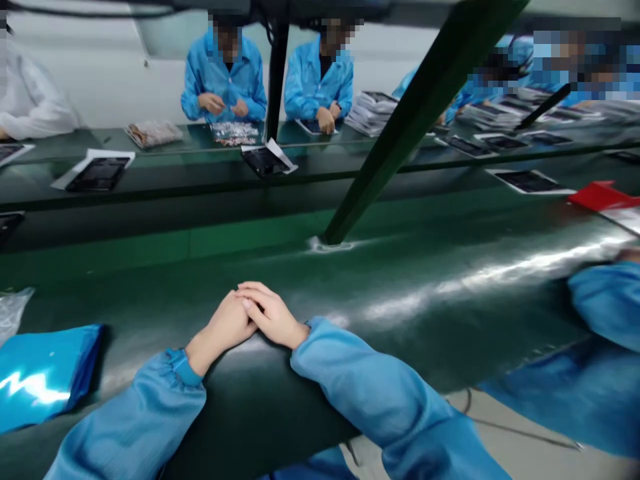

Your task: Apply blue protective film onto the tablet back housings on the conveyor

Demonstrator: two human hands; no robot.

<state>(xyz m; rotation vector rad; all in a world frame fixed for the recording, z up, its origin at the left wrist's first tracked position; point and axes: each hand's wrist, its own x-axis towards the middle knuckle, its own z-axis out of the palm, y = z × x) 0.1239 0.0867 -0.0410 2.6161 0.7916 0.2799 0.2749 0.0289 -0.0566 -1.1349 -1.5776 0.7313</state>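
Note:
My left hand [225, 327] and my right hand [273, 317] rest together on the dark green table surface [425, 313], near its front edge. The right hand lies over the left, fingers laid flat across it. Neither hand holds anything. Both my arms are in blue sleeves. Nothing lies on the surface right around the hands.
A shiny blue bag [43, 373] lies at the left edge, a clear plastic bag [13, 310] above it. A green post [410, 113] slants up from the table. Dark tablets on white sheets [97, 172] lie on the conveyor. People in blue coats work opposite; a sleeve [607, 300] is at right.

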